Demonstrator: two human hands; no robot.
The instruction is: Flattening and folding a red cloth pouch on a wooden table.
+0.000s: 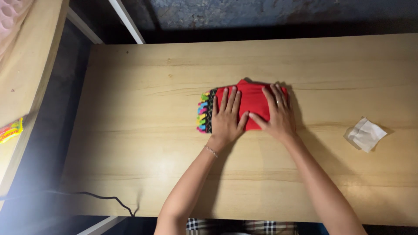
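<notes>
Wood-grain light tabletop [130,143] carries one folded red cloth with multicoloured fringe [250,98], one white crumpled tissue [365,134]; my left hand [226,119] and right hand [276,115] press it, fingers flat, unclenched.

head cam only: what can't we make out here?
- Red cloth: its middle lies under the left hand and right hand; fold count cannot be told.
- Coloured fringe: too small to tell how it is made.
- White paper: crumpled, kind unclear.
- Packet on the side table: cut by the left edge.
- Cable: both ends lost in dark.
</notes>
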